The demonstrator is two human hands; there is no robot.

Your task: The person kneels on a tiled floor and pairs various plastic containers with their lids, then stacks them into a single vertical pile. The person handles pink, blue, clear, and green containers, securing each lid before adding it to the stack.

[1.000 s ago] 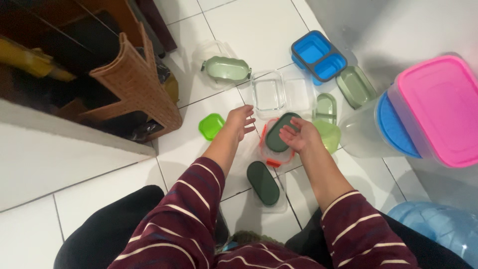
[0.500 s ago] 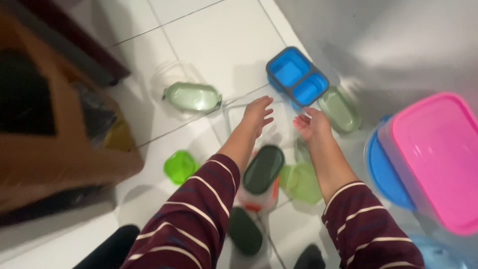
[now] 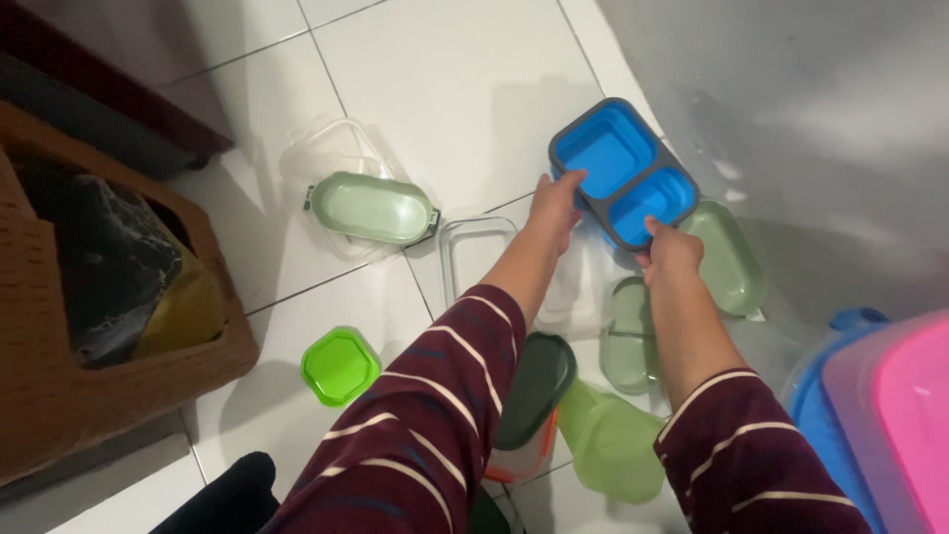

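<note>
My left hand [image 3: 554,203] grips the near-left rim of the blue box [image 3: 623,170], fingers curled over the grey edge; my right hand [image 3: 670,252] pinches its near-right corner, thumb on the rim. The box, two blue wells in a grey frame, lies on the white floor [image 3: 465,79] close to the grey wall [image 3: 791,89]. Just right of it, touching or nearly so, lies a pale green lid [image 3: 730,259]; a second green lid [image 3: 629,336] sits under my right forearm, and a clear tray [image 3: 473,247] lies beside my left wrist. A green oval box [image 3: 371,208] rests farther left. In my judgement, a clean lift calls for even grips on both sides, the box kept level, raised straight up clear of the neighbouring lid.
</note>
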